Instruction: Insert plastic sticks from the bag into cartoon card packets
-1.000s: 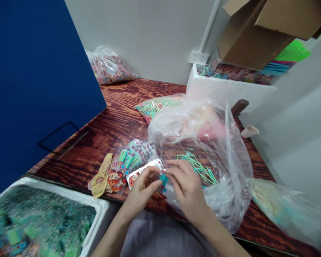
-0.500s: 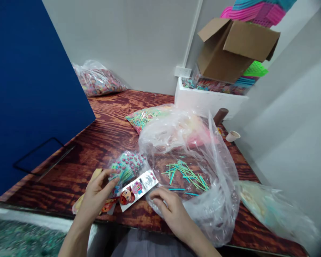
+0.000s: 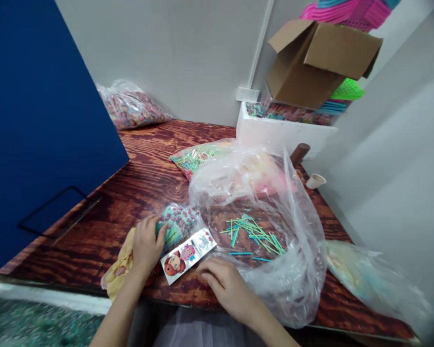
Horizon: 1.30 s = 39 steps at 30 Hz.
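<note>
My left hand (image 3: 147,244) rests at the left end of a pile of small clear packets (image 3: 181,222) with green sticks and dark pink spots. Its thumb stands apart from the bent fingers, and some fingertips are hidden. Just right of its wrist lies a shiny silver strip (image 3: 188,255) printed with a red-haired cartoon head and a pink figure. My right hand (image 3: 228,288) hovers or rests by the strip's lower right side, fingers loosely curled, thumb apart, nothing seen in it. Beyond it, green and blue thin sticks (image 3: 255,233) lie within a ring of crumpled clear plastic bag (image 3: 292,284).
Yellow cloth (image 3: 119,270) lies under my left forearm. Behind are a bag of coloured sticks (image 3: 198,156), a white foam box (image 3: 275,132) and an open carton (image 3: 307,67). A paper cup (image 3: 316,181) stands at right; a blue panel (image 3: 47,120) borders the left.
My left hand has moved right and slightly up, against the packets, uncovering more yellow cloth. My right hand has shifted only slightly. The silver strip lies almost where it was.
</note>
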### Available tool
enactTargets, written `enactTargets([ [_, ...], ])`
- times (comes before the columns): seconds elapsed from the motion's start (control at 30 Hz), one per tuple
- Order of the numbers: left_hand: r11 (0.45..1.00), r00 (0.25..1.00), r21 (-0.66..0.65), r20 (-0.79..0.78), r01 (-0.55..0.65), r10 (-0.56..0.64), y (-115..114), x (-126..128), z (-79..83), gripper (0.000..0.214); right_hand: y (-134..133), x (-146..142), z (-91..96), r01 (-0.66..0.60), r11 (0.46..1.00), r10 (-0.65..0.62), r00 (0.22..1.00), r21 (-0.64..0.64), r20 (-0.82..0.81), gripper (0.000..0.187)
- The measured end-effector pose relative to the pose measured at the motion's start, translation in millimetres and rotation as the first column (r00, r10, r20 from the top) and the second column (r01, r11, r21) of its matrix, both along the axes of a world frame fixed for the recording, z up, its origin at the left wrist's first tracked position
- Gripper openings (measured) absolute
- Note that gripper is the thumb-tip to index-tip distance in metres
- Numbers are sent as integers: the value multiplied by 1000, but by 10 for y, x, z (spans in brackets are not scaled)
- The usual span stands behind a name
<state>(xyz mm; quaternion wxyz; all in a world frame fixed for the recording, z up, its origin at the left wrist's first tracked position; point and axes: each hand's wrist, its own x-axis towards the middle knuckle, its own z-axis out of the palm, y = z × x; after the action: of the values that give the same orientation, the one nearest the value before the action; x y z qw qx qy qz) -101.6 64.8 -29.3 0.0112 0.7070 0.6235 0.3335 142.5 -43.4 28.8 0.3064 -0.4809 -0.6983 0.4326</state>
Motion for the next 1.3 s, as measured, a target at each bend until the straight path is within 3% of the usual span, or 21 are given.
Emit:
enactTargets([
  [0.13, 1000, 1000, -1, 20, -16, 16, -79, -67, 43, 49, 3, 180, -21, 89, 996, -90, 995, -26, -37, 17],
  [0.27, 984, 998, -175, 32, -38, 45, -194, -289, 19, 75, -61, 256, -61, 174, 983, -177, 983, -57, -56, 18],
  [0.43, 943, 991, -331, -126, 0, -44, -269, -452, -122, 96, -2, 112, -63, 65, 995, -69, 997, -75, -46, 18],
  [0.53, 931, 983, -365, -171, -1, -66, -296, -405, -95, 92, 300, 7, -150, 58, 997, -61, 997, -56, -53, 19],
  [0.67, 948, 969, -318, -226, 23, -99, -337, -295, -8, 87, 915, -184, -368, 156, 985, -159, 986, -74, -41, 24],
  [0.83, 964, 948, -227, -251, 137, -194, -377, -251, 9, 87, 1435, -411, -475, 219, 975, -219, 957, 18, 191, 23],
  [0.97, 922, 945, -295, -134, 249, -298, -309, -304, -30, 94, 1565, -502, -465, 299, 950, -307, 855, 86, 418, 20],
  [1.07, 890, 954, -387, -69, 243, -290, -128, -367, -39, 118, 1635, -538, -503, 311, 947, -310, 833, 76, 457, 21],
  [1.17, 807, 950, -530, -9, 259, -311, 116, -411, -19, 140, 1731, -558, -560, 329, 943, -313, 822, 52, 476, 19],
  [1.3, 719, 926, -607, 79, 339, -370, 331, -424, -8, 144, 1788, -588, -546, 342, 940, -303, 810, 14, 502, 15],
])
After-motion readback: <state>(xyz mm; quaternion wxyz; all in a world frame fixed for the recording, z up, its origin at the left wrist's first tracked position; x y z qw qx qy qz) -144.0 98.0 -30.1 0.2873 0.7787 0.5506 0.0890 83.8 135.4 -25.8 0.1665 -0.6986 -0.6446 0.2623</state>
